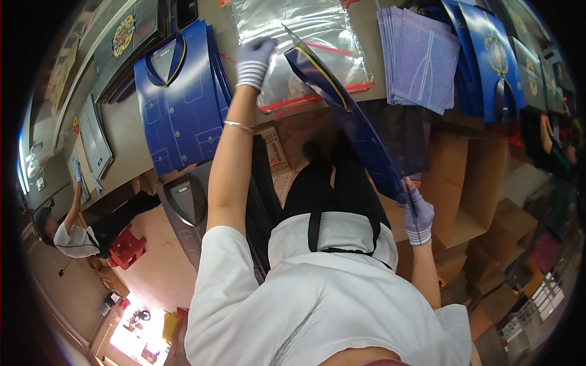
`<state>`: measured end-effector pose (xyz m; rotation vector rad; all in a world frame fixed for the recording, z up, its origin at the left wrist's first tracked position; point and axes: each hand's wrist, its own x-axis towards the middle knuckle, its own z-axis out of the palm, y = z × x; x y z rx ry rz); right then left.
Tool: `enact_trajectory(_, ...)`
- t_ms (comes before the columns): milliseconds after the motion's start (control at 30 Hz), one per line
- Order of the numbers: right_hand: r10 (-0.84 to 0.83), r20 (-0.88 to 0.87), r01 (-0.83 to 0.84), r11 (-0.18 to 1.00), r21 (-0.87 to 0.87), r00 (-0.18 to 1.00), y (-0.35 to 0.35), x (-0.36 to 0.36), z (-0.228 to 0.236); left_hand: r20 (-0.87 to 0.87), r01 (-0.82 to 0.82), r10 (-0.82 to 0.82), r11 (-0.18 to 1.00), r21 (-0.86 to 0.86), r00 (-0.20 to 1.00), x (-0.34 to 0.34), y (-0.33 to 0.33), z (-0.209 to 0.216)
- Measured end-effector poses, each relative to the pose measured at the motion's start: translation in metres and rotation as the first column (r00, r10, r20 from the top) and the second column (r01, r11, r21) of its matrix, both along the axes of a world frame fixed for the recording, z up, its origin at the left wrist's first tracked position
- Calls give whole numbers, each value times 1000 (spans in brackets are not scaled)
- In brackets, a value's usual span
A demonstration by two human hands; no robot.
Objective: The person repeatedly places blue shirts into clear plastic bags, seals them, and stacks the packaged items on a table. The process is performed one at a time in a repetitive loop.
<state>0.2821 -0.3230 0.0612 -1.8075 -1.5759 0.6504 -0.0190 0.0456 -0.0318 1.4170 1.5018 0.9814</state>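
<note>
My right hand (419, 215), in a lavender-and-white knit glove, is closed on the lower edge of a dark blue shirt-shaped folder (366, 137). The folder is tilted nearly edge-on, and its yellow-trimmed collar end reaches up over a pile of clear plastic bags (305, 36) with red strips. My left hand (256, 60), in a matching glove, is over the left side of these bags. Its fingers are blurred and partly hidden, so its grip is unclear. To its left lies a stack of blue shirt-shaped folders (180, 116) with printed buttons and pockets.
Lavender printed sheets (424, 61) and blue folders with a gold crest (488, 58) lie on the table at the right. Open cardboard boxes (470, 183) stand below. Dark shirt-shaped folders (186, 210) hang by my left side. Another person (79, 235) works at the far left near a red stool (128, 247).
</note>
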Motion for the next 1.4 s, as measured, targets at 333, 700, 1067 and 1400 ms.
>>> enact_trajectory(333,-558,-711,276,829,-486,427,-45,113,52,-125,335,-350,933,-131,928,14,-19,34)
enact_trajectory(700,-75,-488,-131,918,-375,869,19,112,-41,-391,473,-485,871,-134,782,45,-29,-19)
enact_trajectory(1067,-312,-675,-58,883,-466,669,10,97,-52,-571,521,-247,763,383,783,37,-46,52)
enact_trajectory(1400,-533,-818,195,845,-499,218,-8,73,-51,-619,385,-131,874,296,774,29,-76,18)
